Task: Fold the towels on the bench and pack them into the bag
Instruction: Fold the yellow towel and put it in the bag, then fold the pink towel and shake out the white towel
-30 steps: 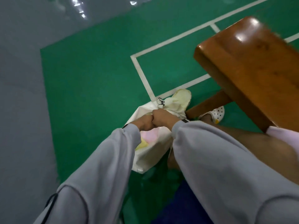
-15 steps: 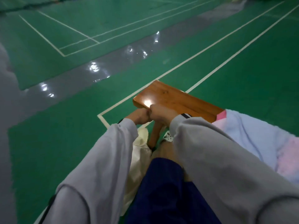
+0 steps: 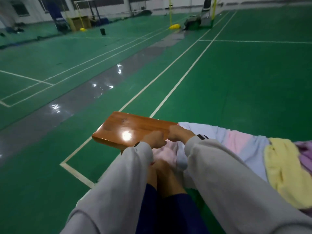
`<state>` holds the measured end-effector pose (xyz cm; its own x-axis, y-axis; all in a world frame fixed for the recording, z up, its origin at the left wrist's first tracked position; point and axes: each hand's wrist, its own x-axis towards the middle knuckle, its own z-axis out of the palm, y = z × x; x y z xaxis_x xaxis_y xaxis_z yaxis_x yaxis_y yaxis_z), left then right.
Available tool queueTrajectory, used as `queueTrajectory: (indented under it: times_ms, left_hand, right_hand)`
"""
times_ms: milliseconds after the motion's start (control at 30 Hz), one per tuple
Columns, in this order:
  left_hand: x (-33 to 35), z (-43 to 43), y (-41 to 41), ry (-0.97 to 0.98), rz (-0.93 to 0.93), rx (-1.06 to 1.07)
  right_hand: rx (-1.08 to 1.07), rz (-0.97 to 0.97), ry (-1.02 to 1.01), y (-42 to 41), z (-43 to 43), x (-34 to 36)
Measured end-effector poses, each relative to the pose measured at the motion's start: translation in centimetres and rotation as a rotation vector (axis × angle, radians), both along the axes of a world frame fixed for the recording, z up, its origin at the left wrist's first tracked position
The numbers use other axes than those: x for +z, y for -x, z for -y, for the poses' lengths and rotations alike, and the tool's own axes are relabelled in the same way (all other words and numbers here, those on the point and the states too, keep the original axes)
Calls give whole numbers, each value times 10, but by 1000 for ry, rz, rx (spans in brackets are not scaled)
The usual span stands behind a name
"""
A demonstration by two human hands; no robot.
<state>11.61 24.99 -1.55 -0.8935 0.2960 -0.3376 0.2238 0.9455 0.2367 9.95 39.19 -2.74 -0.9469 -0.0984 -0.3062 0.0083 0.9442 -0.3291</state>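
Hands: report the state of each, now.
Left hand: grip closed, apparently on the cloth hanging below it.
Right hand: grip closed, apparently on the same cloth.

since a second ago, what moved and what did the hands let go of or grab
Both hands rose from the white bag on the floor to the bench. The left hand and right hand now seem to grip the near edge of the pastel towel lying there. The bag no longer shows clearly. Unchanged: fingers curled, fists close together.
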Motion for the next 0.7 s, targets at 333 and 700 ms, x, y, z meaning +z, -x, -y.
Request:
queueTrajectory:
  times_ms: [333, 700]
  left_hand:
    - [-38, -47, 8, -132, 36, -28]
    - [25, -59, 59, -227, -186, 76]
  right_hand:
    - [-123, 116, 21, -18, -62, -42]
    - [-164, 174, 12, -21, -50, -14]
